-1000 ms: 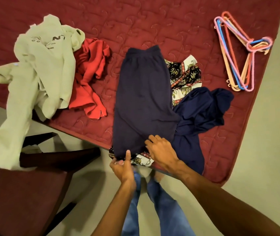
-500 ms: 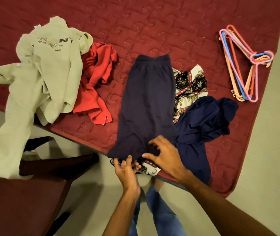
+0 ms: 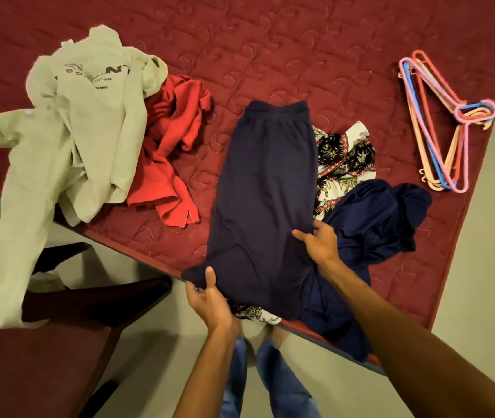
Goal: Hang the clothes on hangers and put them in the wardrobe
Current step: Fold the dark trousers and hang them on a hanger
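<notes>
Garment: a dark navy soft cloth piece with an elastic waistband (image 3: 266, 200) lies flat on the red quilted bed (image 3: 300, 55), hem at the near edge.
Left hand (image 3: 208, 300): fingers curl round the lower left corner.
Right hand (image 3: 320, 245): fingers pinch the right edge.
Handling: looks light and limp, likely to sag; best taken at the waistband.
Count: five garments, I reckon, with a pale green top (image 3: 83, 122), a red one (image 3: 171, 149), a black-and-white patterned one (image 3: 344, 155) and a second navy one (image 3: 373, 227).
Hangers: a bundle of coloured plastic hangers (image 3: 439, 128), number unclear.

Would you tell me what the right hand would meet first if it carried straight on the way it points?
The dark trousers the right hand grips lie directly ahead; beyond them, probably the red top, though height is unclear.
</notes>
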